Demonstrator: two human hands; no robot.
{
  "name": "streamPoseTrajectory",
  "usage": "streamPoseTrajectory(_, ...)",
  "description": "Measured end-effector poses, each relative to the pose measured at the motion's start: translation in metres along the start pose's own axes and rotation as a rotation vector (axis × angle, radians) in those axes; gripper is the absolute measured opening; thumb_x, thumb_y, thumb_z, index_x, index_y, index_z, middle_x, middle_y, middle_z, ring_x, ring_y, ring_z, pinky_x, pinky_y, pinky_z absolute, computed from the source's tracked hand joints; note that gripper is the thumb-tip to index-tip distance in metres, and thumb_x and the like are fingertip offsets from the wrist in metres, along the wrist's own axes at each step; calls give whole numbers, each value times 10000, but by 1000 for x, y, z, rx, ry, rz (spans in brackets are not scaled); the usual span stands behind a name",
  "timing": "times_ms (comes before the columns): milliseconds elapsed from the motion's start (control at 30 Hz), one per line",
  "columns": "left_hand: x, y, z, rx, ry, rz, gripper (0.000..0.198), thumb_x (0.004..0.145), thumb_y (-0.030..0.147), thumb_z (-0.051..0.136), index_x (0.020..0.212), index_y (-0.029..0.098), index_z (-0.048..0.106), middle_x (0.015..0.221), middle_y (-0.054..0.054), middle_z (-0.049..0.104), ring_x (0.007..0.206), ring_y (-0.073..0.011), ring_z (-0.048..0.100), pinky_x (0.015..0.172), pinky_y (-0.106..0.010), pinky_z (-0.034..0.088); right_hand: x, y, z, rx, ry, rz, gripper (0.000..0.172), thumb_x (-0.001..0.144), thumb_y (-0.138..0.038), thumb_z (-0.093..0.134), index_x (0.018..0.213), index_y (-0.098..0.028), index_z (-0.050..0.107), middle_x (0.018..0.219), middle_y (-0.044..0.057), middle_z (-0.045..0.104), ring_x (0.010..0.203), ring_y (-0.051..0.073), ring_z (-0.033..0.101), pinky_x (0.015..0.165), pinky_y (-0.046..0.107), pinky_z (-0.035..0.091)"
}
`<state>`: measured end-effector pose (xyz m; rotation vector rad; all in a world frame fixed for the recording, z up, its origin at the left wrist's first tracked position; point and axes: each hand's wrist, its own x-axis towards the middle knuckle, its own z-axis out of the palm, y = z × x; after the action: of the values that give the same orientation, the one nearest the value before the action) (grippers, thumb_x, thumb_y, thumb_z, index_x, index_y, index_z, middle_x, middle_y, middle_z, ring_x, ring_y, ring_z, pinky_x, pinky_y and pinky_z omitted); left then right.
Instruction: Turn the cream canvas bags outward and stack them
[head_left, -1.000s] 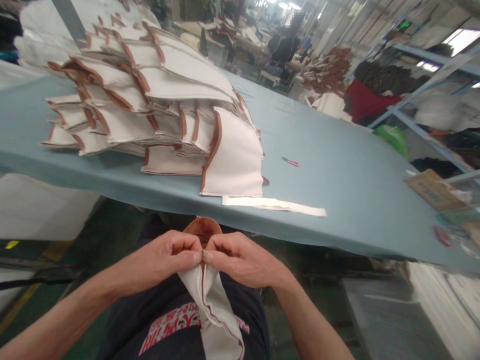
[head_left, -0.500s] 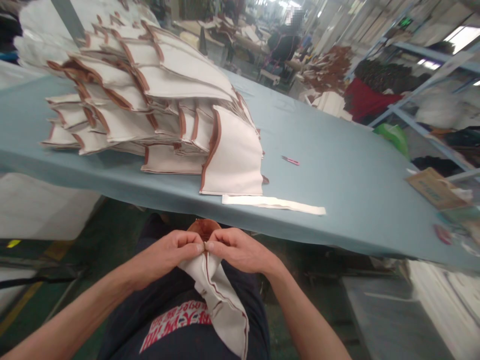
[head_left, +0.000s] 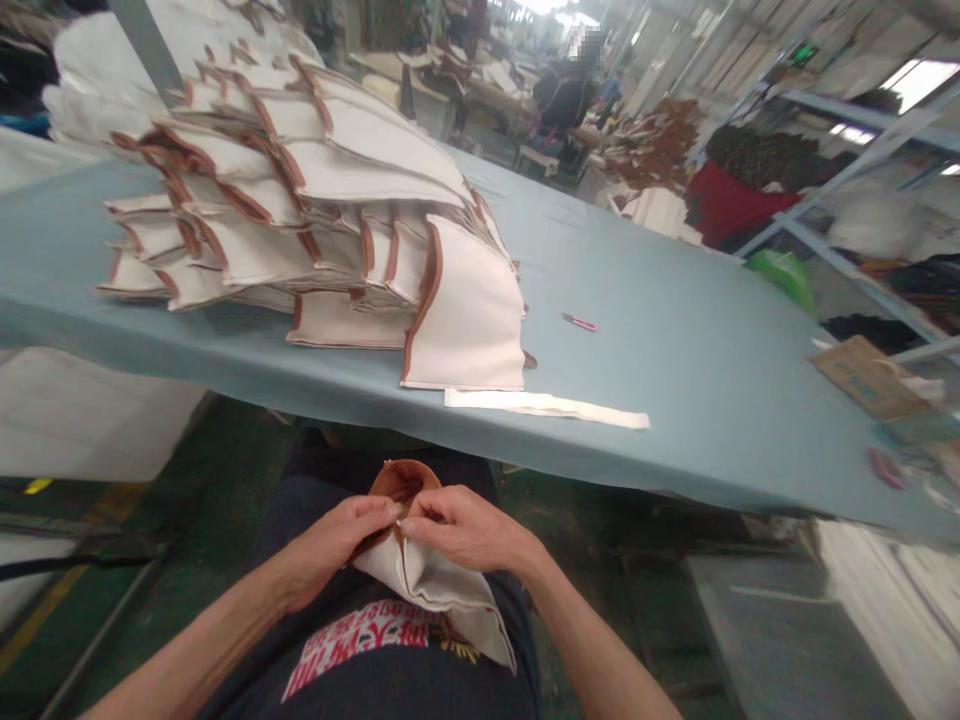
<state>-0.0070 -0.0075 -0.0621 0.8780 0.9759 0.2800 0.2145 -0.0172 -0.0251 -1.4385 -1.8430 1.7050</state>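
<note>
A white fabric piece with a brown lining (head_left: 442, 585) hangs in front of my dark shirt, below the table's near edge. My left hand (head_left: 349, 535) pinches its upper rim from the left, thumb and finger closed. From the other side my right hand (head_left: 469, 525) grips the same rim, its fingertips close to the left ones. The brown inside shows as a rounded opening just beyond my fingers. On the table, a stack of similar white pieces with brown edges (head_left: 337, 155) lies to the left, and one piece (head_left: 469, 310) leans at its near end.
The table has a pale blue cover (head_left: 675, 330). A white strip (head_left: 547, 407) lies along its near edge, with small pink-handled snips (head_left: 580, 323) beyond. A cardboard box (head_left: 870, 375) stands at the right. A person (head_left: 562, 95) sits in the background, left of metal shelving (head_left: 840, 255).
Both hands have moved slightly down toward my body with the fabric piece. Its brown opening shows wider, and its lower end has swung up and to the right.
</note>
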Motion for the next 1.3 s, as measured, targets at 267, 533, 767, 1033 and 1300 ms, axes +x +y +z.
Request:
streamPoseTrajectory(267,-24,59,-13,220,25,217,835,854,1029,654,738,204,700,713,24,544,733,-188,406,698,-303,345,-9,-30,-18,75,18,-125,293,1092,-378,673,855,-217,613,753,-61,538,709,132,453,678,279,350)
streamPoseTrajectory(533,-45,87,-14,444,-126,373,580,1074,709,575,787,213,668,757,26,548,740,-186,479,700,-280,409,-23,-64,-36,-50,-20,-288,340,1125,-354,600,820,-244,497,745,-58,494,702,143,430,705,304,328)
streamPoseTrajectory(767,-55,88,-7,538,-88,224,396,960,590,629,814,223,605,779,34,536,740,-177,476,670,-269,399,-22,-58,-29,-101,-10,-279,311,1118,-290,575,826,-246,477,737,-60,475,701,146,420,707,311,310)
streamPoseTrajectory(1033,-57,97,6,684,32,220,281,852,497,531,721,249,550,745,35,522,737,-188,486,670,-304,370,-23,-66,-24,-258,38,-202,333,1123,-185,593,826,-244,455,779,-42,522,734,149,469,720,304,319)
streamPoseTrajectory(1300,-51,81,12,821,57,284,349,948,502,466,687,272,433,679,55,455,657,-165,438,617,-313,302,-27,-63,-13,-526,89,-212,387,1137,-174,561,832,-270,344,807,-24,526,757,168,436,739,337,308)
